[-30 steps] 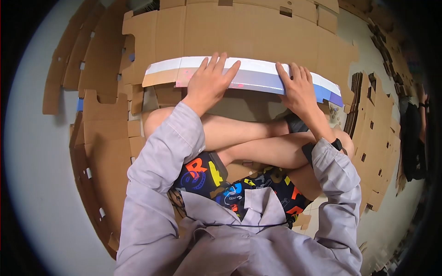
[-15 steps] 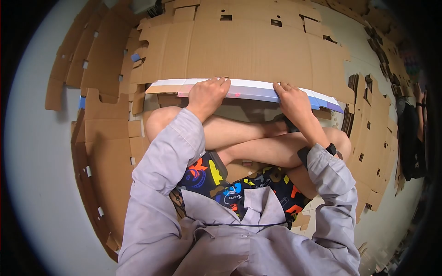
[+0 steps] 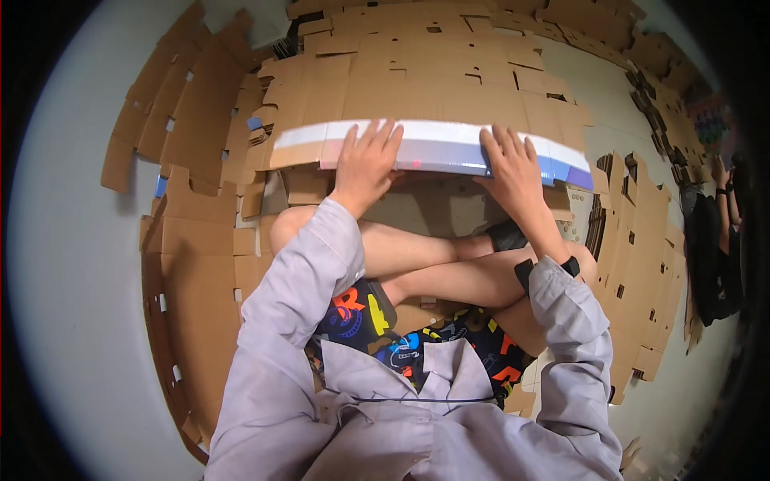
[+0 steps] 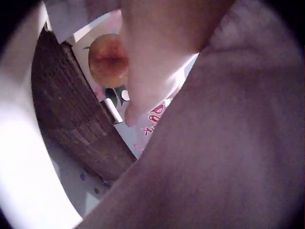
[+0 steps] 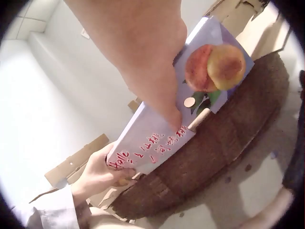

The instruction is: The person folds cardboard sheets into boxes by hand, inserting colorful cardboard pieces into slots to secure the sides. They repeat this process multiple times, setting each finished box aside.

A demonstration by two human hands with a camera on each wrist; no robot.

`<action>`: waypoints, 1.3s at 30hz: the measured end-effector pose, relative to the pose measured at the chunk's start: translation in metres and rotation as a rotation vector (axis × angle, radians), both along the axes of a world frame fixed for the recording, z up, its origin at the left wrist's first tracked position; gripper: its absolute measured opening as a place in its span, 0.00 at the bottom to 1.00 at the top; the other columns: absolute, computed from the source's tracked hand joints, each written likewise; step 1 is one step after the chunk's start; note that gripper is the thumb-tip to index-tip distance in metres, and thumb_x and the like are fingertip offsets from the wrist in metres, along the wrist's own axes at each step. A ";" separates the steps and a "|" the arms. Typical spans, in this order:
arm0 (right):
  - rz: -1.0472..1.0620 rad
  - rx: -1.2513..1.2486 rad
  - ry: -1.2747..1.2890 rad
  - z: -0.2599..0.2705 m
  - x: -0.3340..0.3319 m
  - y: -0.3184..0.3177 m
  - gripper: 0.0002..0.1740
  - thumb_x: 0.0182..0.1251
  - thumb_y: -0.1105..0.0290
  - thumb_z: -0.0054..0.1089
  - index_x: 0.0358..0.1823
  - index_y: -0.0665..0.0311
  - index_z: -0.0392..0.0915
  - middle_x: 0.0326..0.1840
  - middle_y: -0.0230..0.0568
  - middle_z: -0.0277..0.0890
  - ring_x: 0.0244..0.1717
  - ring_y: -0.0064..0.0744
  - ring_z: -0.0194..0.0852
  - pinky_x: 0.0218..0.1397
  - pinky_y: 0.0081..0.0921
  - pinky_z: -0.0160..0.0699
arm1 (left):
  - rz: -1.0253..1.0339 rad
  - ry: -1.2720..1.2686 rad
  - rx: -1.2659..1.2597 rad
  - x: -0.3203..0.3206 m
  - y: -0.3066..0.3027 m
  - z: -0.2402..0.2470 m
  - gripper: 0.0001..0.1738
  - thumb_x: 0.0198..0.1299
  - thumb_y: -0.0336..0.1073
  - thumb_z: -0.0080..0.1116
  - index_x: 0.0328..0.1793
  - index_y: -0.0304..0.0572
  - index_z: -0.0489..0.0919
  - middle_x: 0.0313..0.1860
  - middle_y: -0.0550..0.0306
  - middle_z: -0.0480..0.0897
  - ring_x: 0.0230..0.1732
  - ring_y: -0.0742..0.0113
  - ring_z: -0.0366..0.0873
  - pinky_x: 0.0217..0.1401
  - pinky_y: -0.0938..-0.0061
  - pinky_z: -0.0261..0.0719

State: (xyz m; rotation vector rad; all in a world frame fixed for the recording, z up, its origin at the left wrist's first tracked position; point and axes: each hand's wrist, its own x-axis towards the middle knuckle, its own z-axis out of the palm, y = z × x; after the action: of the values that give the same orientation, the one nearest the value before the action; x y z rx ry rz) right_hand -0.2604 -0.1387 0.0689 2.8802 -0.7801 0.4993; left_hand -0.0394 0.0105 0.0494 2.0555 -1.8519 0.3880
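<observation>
A long printed cardboard flap (image 3: 441, 152), white along the top and blue and purple along its near face, is folded up along the near edge of a brown cardboard sheet (image 3: 433, 96). My left hand (image 3: 362, 170) grips it left of the middle, fingers stretched over the white band, thumb on the near side. Farther right, my right hand (image 3: 515, 172) holds it the same way. The right wrist view shows peaches and red writing on the printed face (image 5: 147, 138), above the dark corrugated edge of a stack (image 5: 190, 171). Fingertips are hidden in both wrist views.
Flattened cardboard (image 3: 204, 289) lies on the left, and a cardboard stack (image 3: 634, 256) on the right. My crossed legs (image 3: 465, 264) are just below the flap. Another person's arm (image 3: 726, 196) shows at the far right.
My fingers were bent at the fold half a second ago and now stretch across the white band, with both thumbs down on the near side. The head view has tilted, showing more cardboard beyond.
</observation>
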 end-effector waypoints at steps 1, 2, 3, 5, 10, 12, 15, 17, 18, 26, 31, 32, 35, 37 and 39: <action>-0.020 -0.051 -0.052 0.005 0.003 -0.002 0.47 0.40 0.61 0.77 0.65 0.59 0.63 0.67 0.47 0.63 0.67 0.49 0.62 0.68 0.49 0.60 | 0.026 -0.030 -0.001 -0.001 -0.001 0.003 0.45 0.42 0.38 0.72 0.70 0.49 0.66 0.70 0.48 0.67 0.71 0.48 0.61 0.70 0.46 0.58; -0.051 -0.012 -0.016 -0.002 0.006 -0.008 0.53 0.40 0.58 0.78 0.71 0.53 0.58 0.73 0.48 0.56 0.71 0.51 0.55 0.71 0.54 0.52 | 0.052 -0.060 -0.003 -0.002 -0.003 0.007 0.46 0.42 0.40 0.73 0.71 0.52 0.65 0.71 0.49 0.65 0.72 0.47 0.60 0.70 0.45 0.57; -0.055 -0.023 -0.034 -0.004 0.007 -0.009 0.54 0.40 0.56 0.78 0.71 0.52 0.58 0.73 0.48 0.56 0.71 0.51 0.55 0.72 0.54 0.52 | 0.076 -0.090 -0.003 -0.002 -0.006 0.009 0.48 0.42 0.42 0.73 0.72 0.55 0.64 0.72 0.50 0.64 0.73 0.47 0.58 0.70 0.44 0.56; -0.061 -0.038 -0.064 -0.008 0.009 -0.010 0.54 0.41 0.54 0.77 0.72 0.51 0.57 0.73 0.48 0.56 0.72 0.51 0.55 0.72 0.54 0.51 | 0.059 -0.071 0.021 0.005 -0.011 0.005 0.47 0.44 0.45 0.72 0.74 0.63 0.62 0.74 0.50 0.61 0.74 0.45 0.55 0.71 0.41 0.52; -0.071 -0.043 -0.072 -0.018 0.023 -0.035 0.46 0.55 0.36 0.58 0.72 0.50 0.61 0.72 0.49 0.58 0.73 0.53 0.53 0.73 0.55 0.48 | 0.032 -0.101 -0.037 0.017 -0.030 0.002 0.40 0.58 0.61 0.55 0.75 0.61 0.62 0.74 0.50 0.62 0.75 0.45 0.55 0.72 0.40 0.47; -0.103 -0.060 -0.067 -0.025 0.033 -0.049 0.41 0.63 0.32 0.42 0.71 0.50 0.63 0.72 0.49 0.59 0.73 0.54 0.52 0.74 0.55 0.45 | 0.091 -0.149 -0.030 0.024 -0.046 -0.007 0.39 0.61 0.66 0.46 0.75 0.61 0.61 0.74 0.51 0.62 0.75 0.45 0.54 0.73 0.40 0.46; -0.189 -0.047 -0.068 -0.040 0.052 -0.066 0.36 0.68 0.37 0.40 0.71 0.50 0.63 0.72 0.49 0.59 0.73 0.55 0.52 0.74 0.57 0.43 | 0.166 -0.174 0.005 0.036 -0.068 -0.021 0.38 0.64 0.69 0.37 0.76 0.62 0.60 0.75 0.52 0.61 0.76 0.46 0.52 0.73 0.39 0.45; -0.234 -0.022 -0.050 -0.051 0.061 -0.075 0.34 0.70 0.39 0.38 0.71 0.49 0.63 0.73 0.49 0.58 0.73 0.56 0.52 0.74 0.58 0.42 | 0.198 -0.149 0.020 0.045 -0.082 -0.036 0.38 0.64 0.68 0.36 0.76 0.62 0.59 0.75 0.52 0.61 0.76 0.46 0.52 0.73 0.39 0.44; -0.256 -0.006 -0.039 -0.058 0.066 -0.079 0.34 0.71 0.40 0.37 0.71 0.49 0.63 0.74 0.49 0.57 0.73 0.57 0.52 0.74 0.58 0.42 | 0.210 -0.132 0.060 0.048 -0.089 -0.040 0.38 0.65 0.68 0.36 0.76 0.62 0.59 0.75 0.52 0.60 0.76 0.46 0.52 0.74 0.39 0.44; -0.278 0.090 0.013 -0.094 0.079 -0.095 0.32 0.71 0.41 0.37 0.70 0.48 0.63 0.74 0.49 0.56 0.74 0.60 0.49 0.72 0.60 0.45 | 0.222 0.008 0.211 0.056 -0.107 -0.069 0.32 0.67 0.62 0.37 0.75 0.63 0.62 0.77 0.52 0.57 0.77 0.46 0.51 0.74 0.40 0.46; -0.296 0.183 0.004 -0.079 0.084 -0.098 0.35 0.68 0.39 0.40 0.71 0.46 0.62 0.75 0.49 0.55 0.75 0.58 0.47 0.72 0.61 0.45 | 0.186 -0.067 0.137 0.060 -0.113 -0.063 0.27 0.68 0.54 0.42 0.71 0.60 0.67 0.72 0.51 0.64 0.71 0.47 0.60 0.71 0.43 0.53; -0.308 0.266 0.054 -0.072 0.084 -0.106 0.37 0.66 0.37 0.42 0.71 0.49 0.62 0.74 0.49 0.56 0.74 0.58 0.49 0.73 0.58 0.46 | 0.189 -0.082 0.117 0.058 -0.112 -0.059 0.26 0.67 0.52 0.44 0.69 0.58 0.68 0.70 0.49 0.67 0.69 0.47 0.63 0.70 0.45 0.56; -0.118 0.843 -0.121 -0.055 0.067 -0.145 0.43 0.61 0.35 0.50 0.70 0.58 0.63 0.71 0.52 0.62 0.70 0.55 0.58 0.73 0.45 0.53 | 0.113 0.090 -0.121 0.041 -0.093 -0.034 0.25 0.64 0.50 0.50 0.64 0.52 0.72 0.61 0.48 0.73 0.63 0.48 0.68 0.66 0.47 0.60; -0.104 0.635 -0.363 -0.017 0.033 -0.150 0.41 0.59 0.41 0.56 0.67 0.63 0.66 0.67 0.59 0.65 0.69 0.53 0.62 0.69 0.40 0.61 | 0.141 0.107 -0.262 0.028 -0.065 -0.018 0.25 0.60 0.47 0.55 0.63 0.48 0.73 0.58 0.46 0.74 0.60 0.49 0.69 0.64 0.53 0.63; -0.319 0.313 -0.340 0.004 -0.002 -0.136 0.44 0.58 0.40 0.57 0.67 0.66 0.65 0.65 0.63 0.65 0.68 0.56 0.61 0.69 0.41 0.60 | 0.252 0.099 -0.278 0.029 -0.033 -0.005 0.26 0.60 0.47 0.55 0.64 0.49 0.72 0.60 0.44 0.72 0.62 0.48 0.68 0.65 0.53 0.63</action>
State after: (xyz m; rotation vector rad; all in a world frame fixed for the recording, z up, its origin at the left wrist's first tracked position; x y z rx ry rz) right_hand -0.2628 -0.2746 0.0729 2.8846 -1.4604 0.9086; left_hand -0.0105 -0.0226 0.0448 2.0740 -1.3975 0.5629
